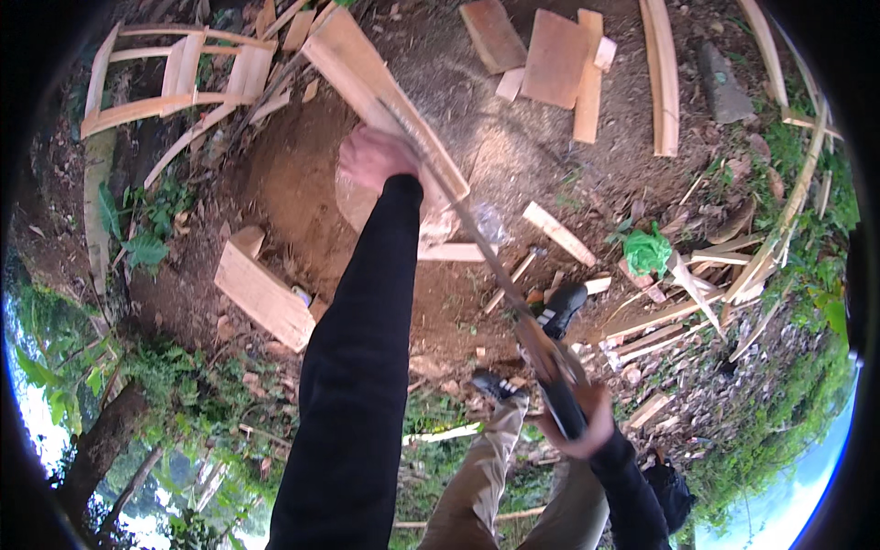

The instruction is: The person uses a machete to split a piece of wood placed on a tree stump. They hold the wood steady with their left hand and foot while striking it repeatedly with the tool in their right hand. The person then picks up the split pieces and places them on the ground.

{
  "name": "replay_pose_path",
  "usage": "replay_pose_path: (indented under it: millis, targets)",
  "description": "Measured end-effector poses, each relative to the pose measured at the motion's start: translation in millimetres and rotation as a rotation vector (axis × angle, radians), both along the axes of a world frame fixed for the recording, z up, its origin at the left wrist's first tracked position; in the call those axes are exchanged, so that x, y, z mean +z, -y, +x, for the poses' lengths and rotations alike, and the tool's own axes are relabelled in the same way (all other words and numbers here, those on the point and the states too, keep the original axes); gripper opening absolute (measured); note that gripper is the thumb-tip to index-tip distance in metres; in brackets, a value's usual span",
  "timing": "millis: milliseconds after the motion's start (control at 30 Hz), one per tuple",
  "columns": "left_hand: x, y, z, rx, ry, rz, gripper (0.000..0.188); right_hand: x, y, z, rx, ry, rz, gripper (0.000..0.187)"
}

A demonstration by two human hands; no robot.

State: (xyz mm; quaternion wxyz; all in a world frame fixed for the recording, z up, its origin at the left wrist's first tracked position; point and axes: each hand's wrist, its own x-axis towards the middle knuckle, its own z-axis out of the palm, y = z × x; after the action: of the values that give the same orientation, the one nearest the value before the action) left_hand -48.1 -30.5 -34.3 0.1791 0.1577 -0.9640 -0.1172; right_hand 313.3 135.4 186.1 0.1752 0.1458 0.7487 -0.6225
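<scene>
Pale tan plank; brown-bladed tool; black sleeves; dark shoes (white stripes); green plastic.

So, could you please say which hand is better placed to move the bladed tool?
Probably the right hand: it grips the tool's handle, while the left hand touches the board.

The long, pale, flat wooden board is showing a matt, fairly smooth face, while the narrow, black-handled hand tool running along and past its lower right edge is presenting a dull, brownish blade that is looking metallic. To the right of the board, the crumpled green plastic bag is shining softly in its folds, and the rectangular brown wooden panel is looking flat and matt. Below the board, the long black cloth sleeve is appearing matt and the beige cloth trousers are creasing.
</scene>
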Motion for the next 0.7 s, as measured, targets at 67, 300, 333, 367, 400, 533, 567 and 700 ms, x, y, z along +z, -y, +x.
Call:
replay_pose_path:
  millis: [67, 300, 333, 367, 400, 533, 567, 700]
  targets:
    - [9.2, -14.5, -3.4, -0.006, -0.102, 0.079, 0.029, 3.4, -4.5, 60.4, -0.089, 0.237, -0.128, 0.013]
    - [10.3, -12.1, 4.6, -0.004, -0.079, 0.153, 0.032, -43.6, 11.1, 9.9, -0.063, -0.08, -0.013, 0.024]
    - [11.0, -9.1, 7.8, -0.007, -0.082, 0.135, 0.032, -30.7, 4.4, 30.3, -0.021, -0.041, -0.019, 0.025]
    - [12.3, -9.8, 6.3, -0.01, -0.092, 0.125, 0.032, -6.5, -1.3, 53.2, 0.005, 0.012, -0.034, 0.031]
    - [13.4, -11.6, 3.0, -0.019, -0.102, 0.12, 0.032, 10.8, -8.3, 75.6, 0.023, 0.05, -0.039, 0.04]
    - [10.0, -17.9, 0.9, -0.024, -0.09, 0.117, 0.032, -24.5, -0.3, 74.6, 0.001, 0.166, -0.133, 0.031]
    - [12.9, -18.6, 3.7, -0.018, -0.034, 0.069, 0.032, -37.1, 1.8, 53.3, 0.025, 0.195, -0.148, 0.03]
    - [8.8, -5.0, 3.6, -0.005, -0.073, 0.088, 0.033, 11.2, 8.6, 69.8, -0.044, 0.154, -0.092, 0.023]
